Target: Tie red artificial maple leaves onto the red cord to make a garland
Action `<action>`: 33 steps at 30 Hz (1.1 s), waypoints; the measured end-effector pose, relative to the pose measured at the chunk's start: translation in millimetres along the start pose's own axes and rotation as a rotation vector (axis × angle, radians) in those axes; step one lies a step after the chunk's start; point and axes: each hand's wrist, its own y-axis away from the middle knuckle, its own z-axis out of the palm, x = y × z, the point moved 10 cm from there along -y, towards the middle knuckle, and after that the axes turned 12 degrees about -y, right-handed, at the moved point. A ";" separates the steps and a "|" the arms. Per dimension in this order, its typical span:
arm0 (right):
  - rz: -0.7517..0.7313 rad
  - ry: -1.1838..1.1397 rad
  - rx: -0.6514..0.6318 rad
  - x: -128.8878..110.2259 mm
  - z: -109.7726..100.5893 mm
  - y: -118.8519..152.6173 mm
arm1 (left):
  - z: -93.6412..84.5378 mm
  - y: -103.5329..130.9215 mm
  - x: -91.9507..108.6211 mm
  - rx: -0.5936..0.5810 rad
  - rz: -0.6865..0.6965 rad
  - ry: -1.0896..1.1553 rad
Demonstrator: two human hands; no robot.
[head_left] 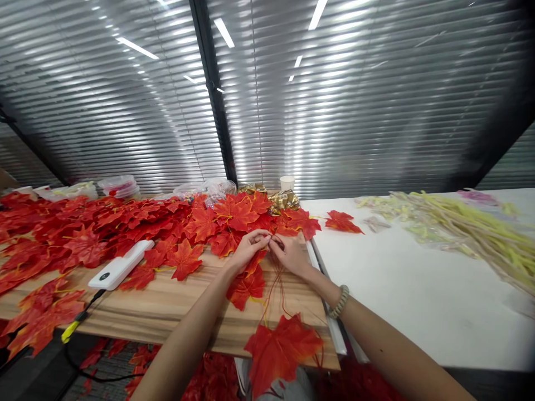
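Over the wooden table, my left hand (251, 248) and my right hand (291, 256) meet fingertip to fingertip, both closed in a pinch. Thin red cord (281, 284) runs from between the fingers and hangs in loose strands toward the table's near edge. The exact spot where the fingers grip it is too small to make out. Beneath my left hand lie red artificial maple leaves (246, 287). A large maple leaf (284, 348) overhangs the front edge, close to the lower cord strands.
Maple leaves (137, 220) are heaped across the left and back of the wooden table (175, 312). A white power bank (121, 266) with a cable lies left. Gold wrappers (284, 201) and a paper cup (287, 182) stand behind. Yellow strips (468, 223) cover part of the white table (401, 301).
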 end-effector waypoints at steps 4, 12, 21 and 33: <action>0.004 -0.003 -0.007 -0.8 0.1 0.3 | -2.0 0.0 -1.9 0.016 -0.016 -0.014; 0.003 -0.007 -0.009 -1.4 0.3 0.2 | -2.2 -0.2 -1.7 0.016 -0.012 -0.023; -0.008 -0.021 0.012 -4.3 -2.8 0.5 | -1.2 1.2 1.1 0.020 -0.015 0.020; 0.007 -0.015 0.017 -4.4 -2.8 1.1 | -3.0 1.8 1.9 0.038 -0.023 0.064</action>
